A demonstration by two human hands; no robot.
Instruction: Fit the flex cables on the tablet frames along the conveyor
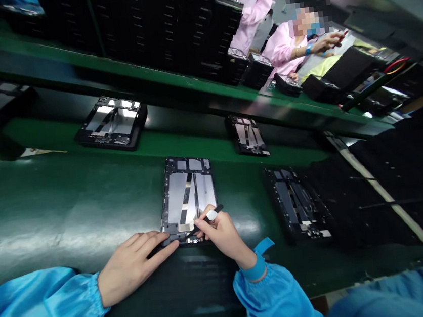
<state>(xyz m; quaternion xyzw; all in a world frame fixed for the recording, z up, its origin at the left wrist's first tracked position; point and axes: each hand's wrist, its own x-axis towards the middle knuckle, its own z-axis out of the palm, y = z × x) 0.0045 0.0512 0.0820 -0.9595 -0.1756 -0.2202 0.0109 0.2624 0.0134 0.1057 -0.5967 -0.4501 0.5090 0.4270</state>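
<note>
An opened tablet chassis with silver plates and dark ribbon cables lies on the green bench in front of me. My left hand rests flat on the bench, fingers stretched out and pressing the chassis's near left corner. My right hand is closed in a pinch on a thin black tool with a white band. The tool's tip touches the near edge of the chassis. Both arms wear blue sleeves, and a blue strap circles my right wrist.
Another chassis lies to the right, two more on the conveyor strip behind. Stacks of black trays stand on the far shelf. Black trays fill the right. A person in pink works beyond the shelf.
</note>
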